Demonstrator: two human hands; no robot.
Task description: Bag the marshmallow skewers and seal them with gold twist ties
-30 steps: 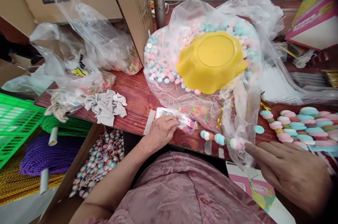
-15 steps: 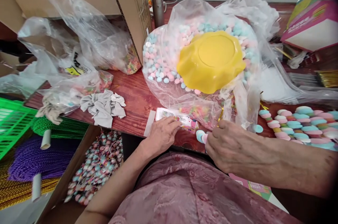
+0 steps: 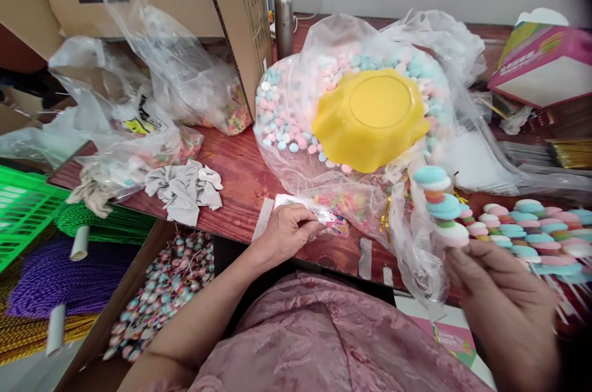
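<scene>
My right hand (image 3: 504, 299) is closed on the lower end of a marshmallow skewer (image 3: 441, 207), a stack of blue, white and pink sweets with coloured bits between them. The skewer tilts up and left beside a row of similar skewers (image 3: 531, 232) lying at the right. My left hand (image 3: 287, 232) rests at the table's front edge on a stack of printed plastic bags (image 3: 330, 216). Its thumb and forefinger are pinched together at the top bag. Behind the bags, a yellow scalloped bowl (image 3: 370, 121) lies upside down on a large clear bag of pink and blue marshmallows (image 3: 289, 121).
A cardboard box (image 3: 161, 4) and clear bags of coloured sweets (image 3: 235, 111) stand back left, near a crumpled grey cloth (image 3: 185, 188). Below the left edge are a box of wrapped sweets (image 3: 157, 287), bundles of twist ties (image 3: 37, 275) and a green basket (image 3: 28, 213). A pink carton (image 3: 541, 65) stands back right.
My right hand has moved right and raised the marshmallow skewer from the table's front edge towards the row. My left hand stays at the bags, its fingers now more curled.
</scene>
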